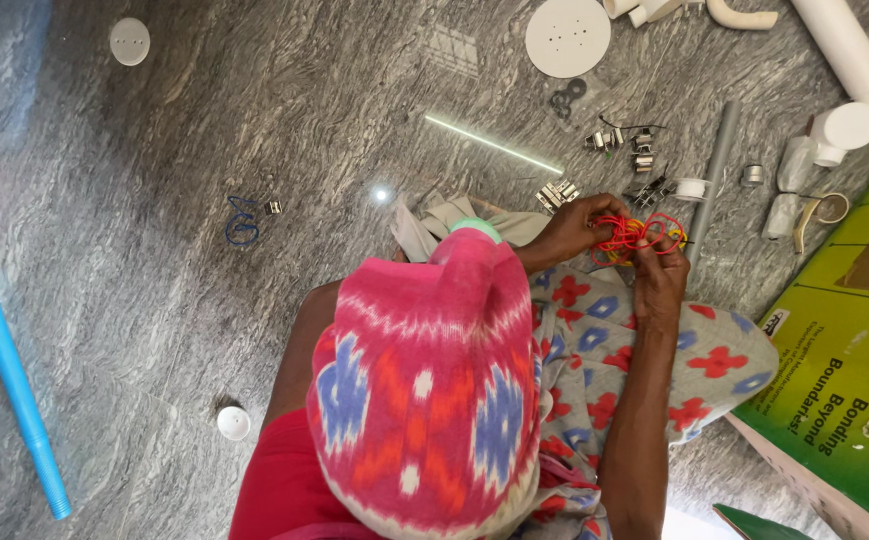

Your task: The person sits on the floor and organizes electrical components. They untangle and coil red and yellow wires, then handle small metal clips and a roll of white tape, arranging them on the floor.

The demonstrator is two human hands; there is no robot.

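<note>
**Item: bundle of red and yellow wire loops, held in both hands**

Location: the wire bundle (640, 235) sits between the two hands, above the lap and just clear of the grey stone floor (155, 330).

Hands: the left hand (573, 228) pinches the bundle's near side. The right hand (661, 272) closes on it from below, fingers curled into the loops. Neither hand is free.

Step, as judged: the loops appear to be mid-sorting, one strand being picked from the tangle. The next move would call for a fine fingertip pinch on a single wire while the other hand keeps the rest steady.

Around the hands:
- metal clips (558, 193), just beyond the left hand
- small white tape roll (692, 188) and grey tube (715, 170), just beyond the right hand
- white disc (568, 37) and white pipe (845, 50), further beyond
- green carton (845, 340), outside the right hand
- blue wire (242, 225), well off past the left hand

Obstruction: the person's patterned head cloth (425, 390) hides the left forearm. The loops overlap, so single strands cannot be told apart.
</note>
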